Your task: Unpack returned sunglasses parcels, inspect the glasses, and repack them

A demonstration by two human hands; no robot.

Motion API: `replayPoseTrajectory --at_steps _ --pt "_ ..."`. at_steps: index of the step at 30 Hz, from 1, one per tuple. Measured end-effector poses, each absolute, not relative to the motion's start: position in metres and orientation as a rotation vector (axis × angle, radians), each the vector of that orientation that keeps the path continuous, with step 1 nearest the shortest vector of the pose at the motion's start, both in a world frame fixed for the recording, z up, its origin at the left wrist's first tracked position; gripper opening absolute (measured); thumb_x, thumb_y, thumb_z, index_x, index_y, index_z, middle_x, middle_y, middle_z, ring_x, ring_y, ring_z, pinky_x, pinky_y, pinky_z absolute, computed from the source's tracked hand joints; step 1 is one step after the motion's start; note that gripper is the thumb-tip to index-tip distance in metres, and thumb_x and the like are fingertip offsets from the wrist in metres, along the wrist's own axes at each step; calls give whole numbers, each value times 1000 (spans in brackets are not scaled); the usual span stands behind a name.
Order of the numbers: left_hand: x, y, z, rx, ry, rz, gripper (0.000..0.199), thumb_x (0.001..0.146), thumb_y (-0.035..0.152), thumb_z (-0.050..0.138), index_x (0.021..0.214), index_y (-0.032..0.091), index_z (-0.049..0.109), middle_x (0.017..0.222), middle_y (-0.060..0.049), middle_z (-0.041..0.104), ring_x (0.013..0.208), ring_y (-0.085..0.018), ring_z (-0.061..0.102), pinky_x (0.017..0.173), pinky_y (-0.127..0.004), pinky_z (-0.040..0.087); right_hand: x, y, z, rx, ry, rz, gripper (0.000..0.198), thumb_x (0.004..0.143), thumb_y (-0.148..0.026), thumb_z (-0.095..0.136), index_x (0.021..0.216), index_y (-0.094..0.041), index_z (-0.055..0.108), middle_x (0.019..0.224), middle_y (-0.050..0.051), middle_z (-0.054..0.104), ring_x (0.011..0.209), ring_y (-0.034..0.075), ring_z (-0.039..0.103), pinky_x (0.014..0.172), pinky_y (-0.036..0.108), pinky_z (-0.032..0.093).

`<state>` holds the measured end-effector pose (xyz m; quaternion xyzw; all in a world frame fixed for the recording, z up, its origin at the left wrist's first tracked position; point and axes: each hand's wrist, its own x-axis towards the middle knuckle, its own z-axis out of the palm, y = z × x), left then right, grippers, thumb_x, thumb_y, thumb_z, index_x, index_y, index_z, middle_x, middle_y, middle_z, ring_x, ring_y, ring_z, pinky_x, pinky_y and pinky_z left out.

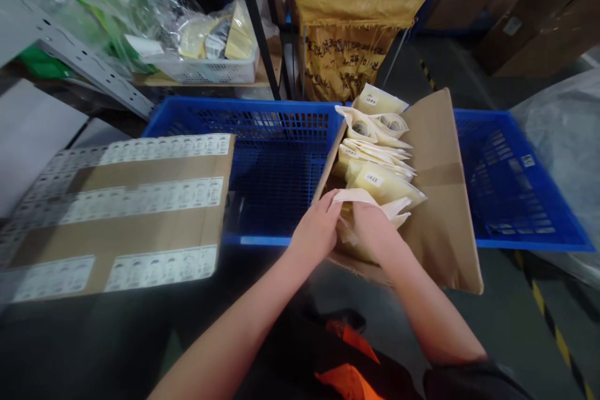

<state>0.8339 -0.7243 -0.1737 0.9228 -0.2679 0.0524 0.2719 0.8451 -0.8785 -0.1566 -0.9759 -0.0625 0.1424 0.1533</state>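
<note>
- Dark floor [506, 306]; cardboard box [438, 200] over blue crating [265, 240].
- Open envelope [359, 195] at box's near end, mouth running left to right.
- Left hand [316, 227]: grip pinching envelope's left rim.
- Right hand [372, 228]: sunk into mouth; grip hidden, cannot tell.

In the upper left, crumpled green and clear plastic bags [105, 3] lie beside a white perforated plastic basket [218, 75]; a white metal post with holes [91, 61] slants across that corner. An open yellow sack with dark handwriting [349, 37] stands at top centre. Brown cardboard with rows of white labels [145, 169] spreads across the left. A blue slatted plastic crate [546, 194] shows at right, and black-and-yellow striped tape [546, 303] marks the lower right.
</note>
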Motion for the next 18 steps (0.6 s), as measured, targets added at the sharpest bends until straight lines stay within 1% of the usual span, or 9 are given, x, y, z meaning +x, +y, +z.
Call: replayPoseTrajectory --at_steps 3,6,10,14,18 --pt "834 -725 -173 2450 -649 129 59 84 -4 37 141 13 42 143 -17 49 131 -26 53 111 -43 49 846 -868 -151 -2844 -121 446 36 93 -9 49 125 -3 63 114 22 70 103 29 68 96 34 48" --pt "834 -724 -172 2445 -647 86 60 84 -4 38 141 12 42 141 -16 50 127 -27 54 110 -42 48 852 -863 -147 -2875 -85 489 29 91 -8 52 115 -3 68 106 20 72 97 28 69 92 33 50" --pt "834 -722 -172 2456 -669 52 58 83 -3 39 140 9 43 138 -18 52 122 -28 55 109 -44 49 859 -864 -147 -2910 -72 461 23 91 -15 57 108 -6 69 102 18 72 94 27 69 87 33 50" --pt "833 -722 -173 2469 -661 22 57 85 -1 39 141 10 41 137 -17 52 122 -28 55 107 -45 49 856 -863 -150 -2899 -195 418 20 88 -22 63 103 -11 70 101 14 72 95 25 68 87 29 49" --pt "832 -721 -174 2474 -656 18 58 85 -2 39 141 9 40 137 -18 52 126 -28 53 110 -44 47 855 -860 -150 -2896 -292 434 16 88 -16 60 99 -13 71 96 11 73 90 22 69 81 27 48"
